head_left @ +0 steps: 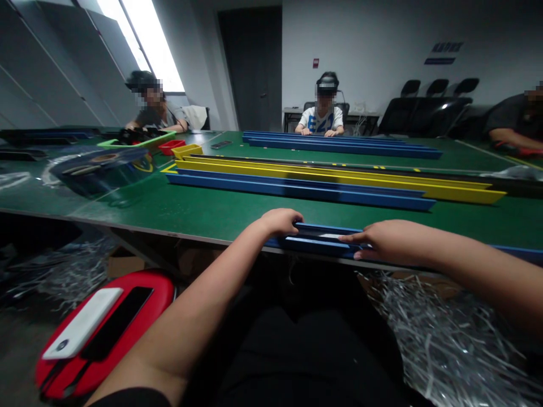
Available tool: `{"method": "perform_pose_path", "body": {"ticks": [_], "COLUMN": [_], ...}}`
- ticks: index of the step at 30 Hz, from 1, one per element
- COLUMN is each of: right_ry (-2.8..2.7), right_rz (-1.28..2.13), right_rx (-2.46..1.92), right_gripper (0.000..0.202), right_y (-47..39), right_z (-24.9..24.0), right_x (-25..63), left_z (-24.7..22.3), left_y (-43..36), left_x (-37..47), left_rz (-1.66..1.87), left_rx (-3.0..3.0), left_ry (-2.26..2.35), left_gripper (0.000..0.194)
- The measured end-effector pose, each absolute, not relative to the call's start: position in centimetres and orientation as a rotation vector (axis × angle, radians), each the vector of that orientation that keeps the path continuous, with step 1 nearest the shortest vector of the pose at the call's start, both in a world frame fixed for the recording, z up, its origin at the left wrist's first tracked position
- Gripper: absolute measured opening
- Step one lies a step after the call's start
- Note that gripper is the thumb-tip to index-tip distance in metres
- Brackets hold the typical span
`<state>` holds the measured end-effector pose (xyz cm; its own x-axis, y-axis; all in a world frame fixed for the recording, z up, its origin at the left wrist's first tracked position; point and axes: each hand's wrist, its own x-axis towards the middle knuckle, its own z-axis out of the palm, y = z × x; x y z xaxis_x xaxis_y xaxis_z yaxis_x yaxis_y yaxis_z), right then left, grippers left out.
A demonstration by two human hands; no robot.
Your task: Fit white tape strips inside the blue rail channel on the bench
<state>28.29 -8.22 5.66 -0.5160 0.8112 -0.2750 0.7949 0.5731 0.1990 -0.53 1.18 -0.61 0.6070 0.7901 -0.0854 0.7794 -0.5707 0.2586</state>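
Observation:
A long blue channel point(316, 244) lies along the near edge of the green table, with a small white piece inside it. My left hand point(282, 221) grips the channel's left part, fingers curled over its far wall. Farther right, my right hand point(384, 240) is at the same channel; its index finger points left into the groove by the white piece, and its thumb is at the near wall. Beyond my hands lie blue channels point(297, 191) and yellow channels point(339, 174), side by side.
More blue channels point(339, 146) lie farther back. At the left are a clear plastic roll point(102, 167), a red tray point(172, 148) and a green tray point(163, 138). People sit around the table point(203, 217). A red stool point(156, 288) holds two flat devices.

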Motion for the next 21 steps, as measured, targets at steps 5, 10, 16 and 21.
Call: {"method": "perform_pose_path", "body": {"ticks": [5,10,16,21], "right_ry": [2.435,2.387,2.333,2.320], "right_rz": [0.052,0.057,0.103,0.128], "right_rx": [1.240,1.272,1.313,1.321], "right_gripper": [0.062,0.057,0.051,0.050], "right_y": [-7.2,-7.5,-8.0,-8.1], "right_z": [5.1,5.0,4.9,4.4], "right_x": [28.2,27.2,26.3,26.2], "left_z": [-0.5,-0.3,-0.2,-0.1], "left_y": [1.1,0.9,0.8,0.8], "left_x": [-0.5,-0.5,-0.4,-0.4], "left_rz": [0.002,-0.012,-0.041,-0.024], "left_rx": [2.581,2.586,2.584,2.577], "left_ry": [1.319,1.339,1.360,1.361], "left_gripper": [0.043,0.043,0.043,0.043]}}
